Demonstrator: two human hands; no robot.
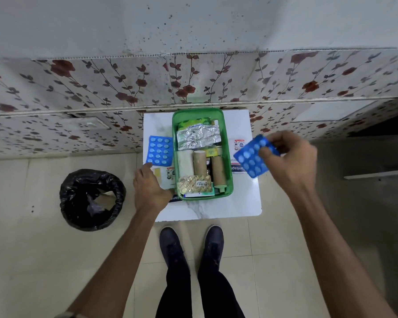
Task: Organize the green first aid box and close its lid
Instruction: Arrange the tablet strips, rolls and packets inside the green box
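Your right hand (pixel 287 161) pinches a blue blister pack (pixel 253 157) above the right edge of the white tabletop (pixel 239 203); your left hand (pixel 149 189), holding nothing, rests near the left edge beside a second blue blister pack (pixel 159 150). The green first aid box (pixel 228 157) sits mid-tabletop, open and mostly filled with rolls, foil strips and tablets. Both packs remain outside; no lid is visible.

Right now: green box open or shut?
Open. The green box has no lid on it; silver foil strip and bandage rolls inside show from above.
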